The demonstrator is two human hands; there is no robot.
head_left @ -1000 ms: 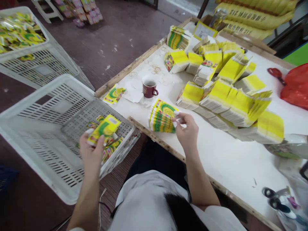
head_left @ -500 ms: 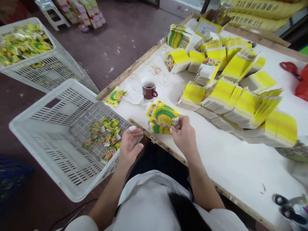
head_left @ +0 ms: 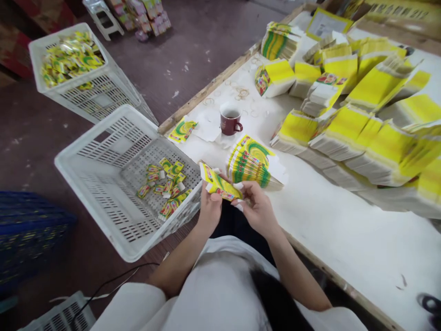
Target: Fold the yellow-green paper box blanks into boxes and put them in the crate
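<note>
Between my two hands is a small yellow and green printed carton (head_left: 222, 186), held just off the table's near edge. My left hand (head_left: 210, 209) is closed on its left end, thumb on the near side. Fingers of my right hand (head_left: 257, 207) pinch its right end. Right behind it, a fanned stack of flat printed cartons (head_left: 251, 158) lies on the table. To the left, a white plastic crate (head_left: 93, 202) holds several small folded cartons (head_left: 165, 181) at its bottom.
A dark red mug (head_left: 230, 122) with dark liquid stands behind the fanned stack. Bundles of yellow cartons (head_left: 358, 124) cover the table's far right. A second crate (head_left: 106, 87), filled with folded cartons, stands at the far left. Black scissor handles (head_left: 430, 303) lie at lower right.
My right hand has drawn a carton from the stack toward me, and my left hand has closed on it. The stack now lies fanned out. The whole view has shifted.
</note>
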